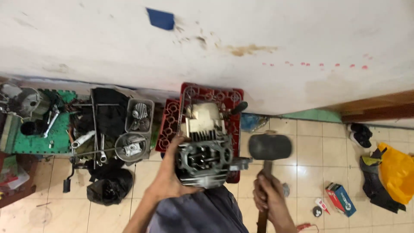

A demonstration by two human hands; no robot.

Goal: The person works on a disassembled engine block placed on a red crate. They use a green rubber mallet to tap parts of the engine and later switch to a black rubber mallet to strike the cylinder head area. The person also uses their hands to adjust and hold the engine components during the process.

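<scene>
Over a red crate (171,129) by the wall, left hand (169,179) gripping finned engine (202,162), right hand (267,196) clenched round mallet (270,147), handle running toward the person, head crosswise.

Both forearms are bare, with no sleeves, gloves, watch or rings showing on the left hand (172,172) or the right hand (267,194). Between the forearms, at the bottom edge, lies a fold of slate-blue grey cloth (202,213), plain and slightly creased, belonging to the person's garment
</scene>
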